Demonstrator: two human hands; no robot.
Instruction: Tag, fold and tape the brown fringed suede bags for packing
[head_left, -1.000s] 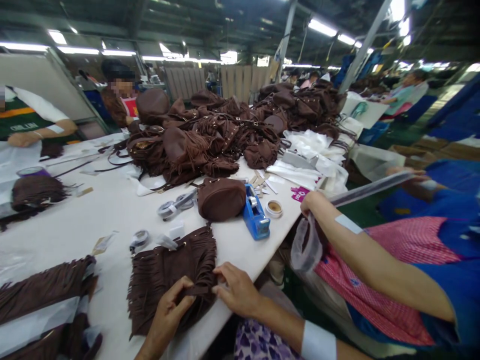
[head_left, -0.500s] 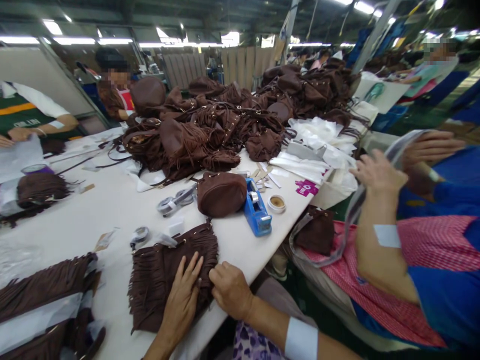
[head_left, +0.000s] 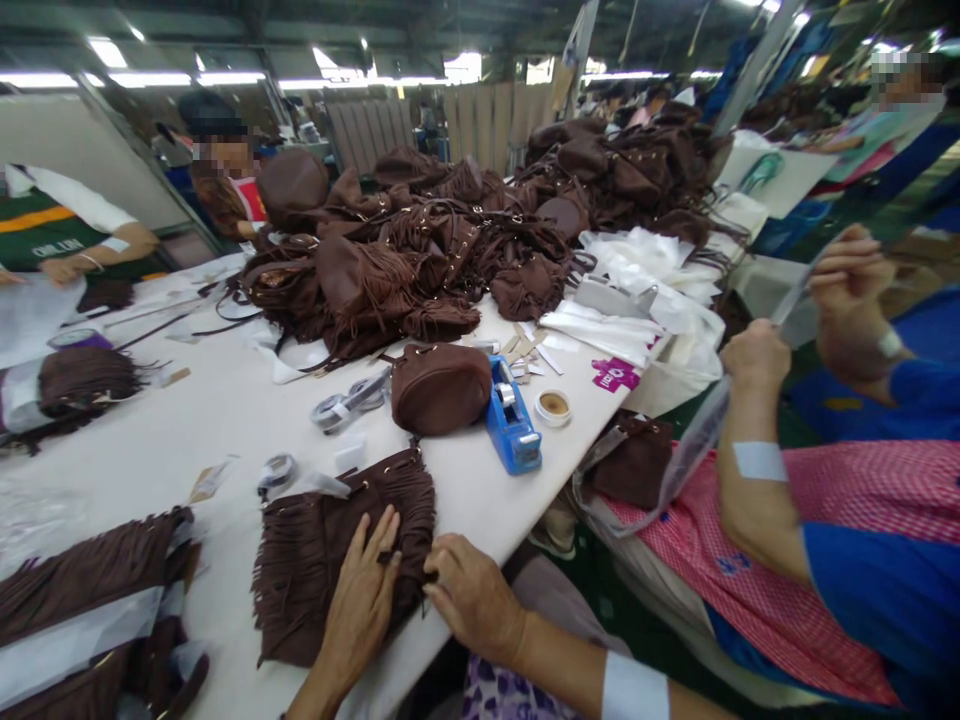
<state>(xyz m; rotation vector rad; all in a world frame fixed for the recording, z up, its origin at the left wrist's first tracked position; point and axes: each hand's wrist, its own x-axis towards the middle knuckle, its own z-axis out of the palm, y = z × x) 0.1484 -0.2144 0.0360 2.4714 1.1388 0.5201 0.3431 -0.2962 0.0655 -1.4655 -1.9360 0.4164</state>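
Note:
A dark brown fringed bag (head_left: 341,590) lies flat at the near edge of the table, its gold eyelets along the top side. My left hand (head_left: 364,590) rests on it, fingers stretched out and palm down. A small dark bit (head_left: 386,558) shows against its fingers; I cannot tell what it is. At the bag's right edge, my right hand (head_left: 476,605) is closed in a pinch on a thin dark fringe strand (head_left: 429,580), partly hidden by the fingers. Just above the bag are a coiled grey strap (head_left: 277,472) and a crumpled clear wrap (head_left: 328,485).
Beyond stand a round-bottomed brown bag (head_left: 441,390), a blue tape dispenser (head_left: 514,425) and a tape roll (head_left: 553,407). Brown bags (head_left: 450,250) are heaped behind. Wrapped fringed bags (head_left: 82,610) lie at left. A co-worker at right stretches a clear strip (head_left: 694,445).
My right hand has shifted slightly right and down, its fingers now a little apart from the bag's edge. My left hand stays on the bag. The co-worker's hands have moved.

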